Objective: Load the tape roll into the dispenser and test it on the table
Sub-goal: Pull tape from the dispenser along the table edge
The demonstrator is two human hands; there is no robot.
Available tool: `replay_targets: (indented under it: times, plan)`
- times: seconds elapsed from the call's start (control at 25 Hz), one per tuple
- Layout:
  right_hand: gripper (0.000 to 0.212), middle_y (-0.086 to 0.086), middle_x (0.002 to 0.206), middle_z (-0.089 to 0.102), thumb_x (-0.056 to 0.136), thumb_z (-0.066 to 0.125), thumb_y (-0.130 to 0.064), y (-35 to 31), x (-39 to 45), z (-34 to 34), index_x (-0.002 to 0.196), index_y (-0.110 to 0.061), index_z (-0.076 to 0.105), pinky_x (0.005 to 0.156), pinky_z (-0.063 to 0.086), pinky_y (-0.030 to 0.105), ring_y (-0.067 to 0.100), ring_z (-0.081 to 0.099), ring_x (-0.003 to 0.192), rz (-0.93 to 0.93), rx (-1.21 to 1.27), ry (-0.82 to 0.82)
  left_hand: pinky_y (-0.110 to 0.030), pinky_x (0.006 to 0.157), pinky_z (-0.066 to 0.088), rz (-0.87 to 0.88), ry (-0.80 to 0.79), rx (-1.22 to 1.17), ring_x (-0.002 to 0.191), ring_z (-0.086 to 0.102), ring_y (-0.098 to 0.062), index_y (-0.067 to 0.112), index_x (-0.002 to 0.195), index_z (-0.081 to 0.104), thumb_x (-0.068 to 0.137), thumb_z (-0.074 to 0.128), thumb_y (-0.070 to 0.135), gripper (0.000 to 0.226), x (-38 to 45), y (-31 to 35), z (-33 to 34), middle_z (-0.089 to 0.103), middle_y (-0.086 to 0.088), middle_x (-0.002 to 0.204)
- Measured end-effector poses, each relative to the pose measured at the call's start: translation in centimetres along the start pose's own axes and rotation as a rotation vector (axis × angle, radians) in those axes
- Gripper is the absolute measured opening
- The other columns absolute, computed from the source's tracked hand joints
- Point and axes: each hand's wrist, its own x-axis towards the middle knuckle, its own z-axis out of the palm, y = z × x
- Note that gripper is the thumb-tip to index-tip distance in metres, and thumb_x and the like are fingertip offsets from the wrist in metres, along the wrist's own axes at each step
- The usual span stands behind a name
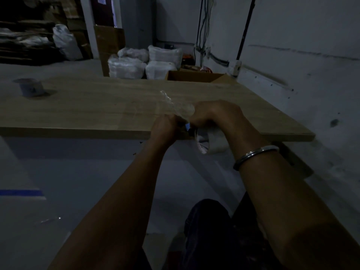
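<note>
two hands (165, 127), two tape rolls (212, 142), one table (97, 106)

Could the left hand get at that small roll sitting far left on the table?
Probably, but not right now: the left hand is busy pinching crumpled clear tape. The bare table leaves the way to the small roll free.

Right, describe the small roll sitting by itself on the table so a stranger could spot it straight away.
Start from the long wooden table that runs across the view. Follow its top to the far left end, well away from both hands and the crumpled clear tape near the front edge. There a small greyish tape roll lies flat, alone at that end.
</note>
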Motion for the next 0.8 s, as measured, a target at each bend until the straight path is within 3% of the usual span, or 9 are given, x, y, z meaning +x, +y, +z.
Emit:
replay_targets:
  times: [0.16, 0.28, 0.4, 0.48, 0.68, 0.8]
  plan:
    - [0.029, 0.007, 0.101, 0.063, 0.083, 0.066, -0.037, 0.4, -0.6, 0.6, 0.103, -0.015, 0.063, 0.085, 0.054, 0.04, 0.026, 0.063, 0.088, 0.003, 0.034, 0.016, -0.023, 0.073, 0.041, 0.038, -0.032, -0.014, 0.1, 0.069, -0.021, 0.011, 0.114, 0.071, 0.093, 0.061, 0.009, 0.024, -0.8, 1.1, -0.2, 0.073, -0.01, 0.111]
    - [0.037, 0.007, 0.109, 0.062, 0.083, 0.064, -0.039, 0.5, -1.5, 1.0, 0.112, -0.016, 0.062, 0.092, 0.051, 0.044, 0.027, 0.061, 0.094, -0.001, 0.015, 0.037, -0.024, 0.073, 0.042, 0.046, -0.04, -0.038, 0.098, 0.069, -0.023, 0.009, 0.11, 0.072, 0.093, 0.061, 0.009, 0.02, -1.4, 1.2, -0.3, 0.074, -0.012, 0.108]
    - [0.03, 0.005, 0.098, 0.063, 0.081, 0.064, -0.042, 0.7, -2.7, 1.6, 0.096, -0.015, 0.062, 0.09, 0.051, 0.044, 0.027, 0.061, 0.09, 0.009, -0.034, 0.067, -0.027, 0.065, 0.042, 0.07, -0.042, -0.038, 0.086, 0.071, -0.024, 0.015, 0.104, 0.077, 0.089, 0.068, 0.015, 0.017, -1.7, 1.2, -0.1, 0.076, -0.011, 0.098]
    - [0.03, 0.005, 0.091, 0.061, 0.081, 0.064, -0.044, 0.8, -3.5, 2.3, 0.085, -0.015, 0.058, 0.086, 0.051, 0.041, 0.026, 0.06, 0.084, 0.017, -0.042, 0.106, -0.025, 0.066, 0.041, 0.081, -0.054, -0.035, 0.087, 0.071, -0.022, 0.018, 0.11, 0.075, 0.091, 0.065, 0.014, 0.022, -1.8, 1.3, 0.2, 0.076, -0.009, 0.101]
    - [0.028, 0.004, 0.092, 0.064, 0.088, 0.054, -0.048, 2.1, -5.7, 6.2, 0.091, -0.021, 0.061, 0.07, 0.039, 0.032, 0.022, 0.056, 0.077, -0.013, 0.008, 0.296, -0.027, 0.09, 0.044, 0.149, -0.022, -0.103, 0.119, 0.061, -0.029, 0.012, 0.127, 0.067, 0.079, 0.055, -0.012, 0.054, -3.3, 1.5, 0.7, 0.068, -0.013, 0.127]
    - [0.019, 0.004, 0.09, 0.066, 0.088, 0.056, -0.038, 2.6, -6.2, 8.4, 0.085, -0.021, 0.062, 0.067, 0.035, 0.031, 0.026, 0.061, 0.082, -0.043, 0.072, 0.396, -0.041, 0.094, 0.05, 0.303, 0.109, -0.106, 0.106, 0.066, -0.039, 0.005, 0.115, 0.073, 0.063, 0.046, -0.011, 0.06, -4.1, 1.3, 1.4, 0.07, -0.017, 0.119]
